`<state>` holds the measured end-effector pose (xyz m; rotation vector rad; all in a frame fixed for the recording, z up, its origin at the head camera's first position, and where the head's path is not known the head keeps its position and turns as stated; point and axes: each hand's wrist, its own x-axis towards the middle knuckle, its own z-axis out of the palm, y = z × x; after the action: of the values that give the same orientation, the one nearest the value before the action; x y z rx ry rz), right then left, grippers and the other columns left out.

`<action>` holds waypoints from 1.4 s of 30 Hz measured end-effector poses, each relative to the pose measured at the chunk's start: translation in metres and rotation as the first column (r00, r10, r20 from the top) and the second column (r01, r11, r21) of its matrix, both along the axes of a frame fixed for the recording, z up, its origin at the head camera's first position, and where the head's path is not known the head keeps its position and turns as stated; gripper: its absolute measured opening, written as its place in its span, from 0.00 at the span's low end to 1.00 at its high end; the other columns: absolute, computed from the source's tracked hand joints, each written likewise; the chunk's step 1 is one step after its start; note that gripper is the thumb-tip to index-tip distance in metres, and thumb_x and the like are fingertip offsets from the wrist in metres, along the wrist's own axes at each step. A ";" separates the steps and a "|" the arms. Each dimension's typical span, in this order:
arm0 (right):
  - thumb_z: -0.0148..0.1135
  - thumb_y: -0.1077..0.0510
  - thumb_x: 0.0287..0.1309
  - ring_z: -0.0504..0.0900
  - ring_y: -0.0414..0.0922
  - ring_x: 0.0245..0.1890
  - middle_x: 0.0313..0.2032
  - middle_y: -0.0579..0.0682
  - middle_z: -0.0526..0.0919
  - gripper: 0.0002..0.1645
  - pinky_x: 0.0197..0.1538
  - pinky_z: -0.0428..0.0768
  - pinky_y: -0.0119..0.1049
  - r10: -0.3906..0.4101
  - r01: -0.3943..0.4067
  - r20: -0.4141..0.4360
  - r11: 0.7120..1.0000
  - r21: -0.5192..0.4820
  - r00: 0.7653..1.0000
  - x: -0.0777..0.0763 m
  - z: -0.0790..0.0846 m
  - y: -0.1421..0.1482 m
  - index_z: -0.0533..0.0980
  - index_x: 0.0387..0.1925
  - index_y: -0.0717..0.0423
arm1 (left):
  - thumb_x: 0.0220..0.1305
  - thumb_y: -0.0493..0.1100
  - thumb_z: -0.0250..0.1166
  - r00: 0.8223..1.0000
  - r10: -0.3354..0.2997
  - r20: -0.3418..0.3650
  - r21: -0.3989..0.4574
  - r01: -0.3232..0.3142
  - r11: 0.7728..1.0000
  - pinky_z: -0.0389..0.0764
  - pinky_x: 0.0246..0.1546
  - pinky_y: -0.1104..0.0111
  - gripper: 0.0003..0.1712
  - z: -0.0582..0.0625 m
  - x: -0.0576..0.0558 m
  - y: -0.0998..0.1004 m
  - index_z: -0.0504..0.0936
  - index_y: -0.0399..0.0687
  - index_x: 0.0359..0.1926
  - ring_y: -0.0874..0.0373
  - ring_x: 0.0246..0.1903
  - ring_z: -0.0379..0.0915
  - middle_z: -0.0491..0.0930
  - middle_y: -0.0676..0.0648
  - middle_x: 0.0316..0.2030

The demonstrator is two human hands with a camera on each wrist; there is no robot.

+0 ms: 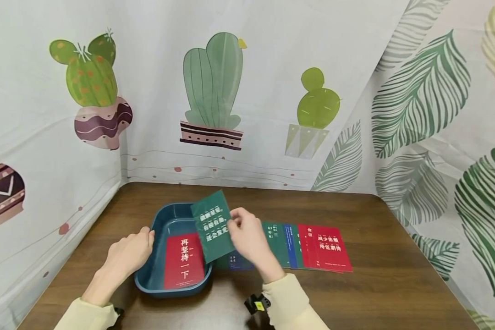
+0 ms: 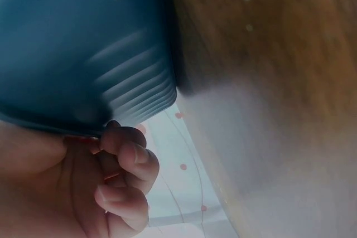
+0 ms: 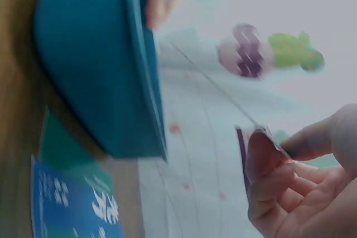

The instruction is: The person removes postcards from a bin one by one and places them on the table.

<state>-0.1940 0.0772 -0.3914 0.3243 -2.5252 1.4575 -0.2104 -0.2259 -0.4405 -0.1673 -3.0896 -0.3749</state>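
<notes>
My right hand [image 1: 247, 233] pinches a green card [image 1: 212, 224] with white lettering by its right edge, tilted over the right side of a blue plastic tub [image 1: 146, 286]. In the right wrist view the card shows edge-on as a thin line between thumb and fingers. My left hand [image 1: 129, 252] holds the tub's left rim, and the left wrist view shows its fingers [image 2: 136, 157] curled at that rim. Inside the tub lies a red card [image 1: 184, 261] with white characters. Right of the tub, a row of overlapping cards [image 1: 327, 247] in red, blue and green lies on the table, partly hidden by my right hand.
The brown wooden table [image 1: 396, 275] has a cloth backdrop [image 1: 268, 91] with printed cacti and leaves behind it. Black straps [image 1: 257, 303] show at my wrists, below the pale sleeves.
</notes>
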 end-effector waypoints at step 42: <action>0.47 0.68 0.65 0.75 0.52 0.40 0.46 0.63 0.73 0.27 0.34 0.75 0.41 -0.379 0.375 0.245 0.925 0.066 0.892 0.003 -0.019 0.250 0.64 0.65 0.66 | 0.75 0.46 0.46 1.000 -0.004 -0.014 -0.007 0.004 1.000 0.75 0.26 0.47 0.15 -0.003 -0.001 -0.001 0.69 0.37 0.40 0.39 0.26 0.75 0.76 0.37 0.28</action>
<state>-0.1907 0.3272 -0.4101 -0.3615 -2.5967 1.3921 -0.2115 -0.2268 -0.4438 -0.1760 -3.0772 -0.3621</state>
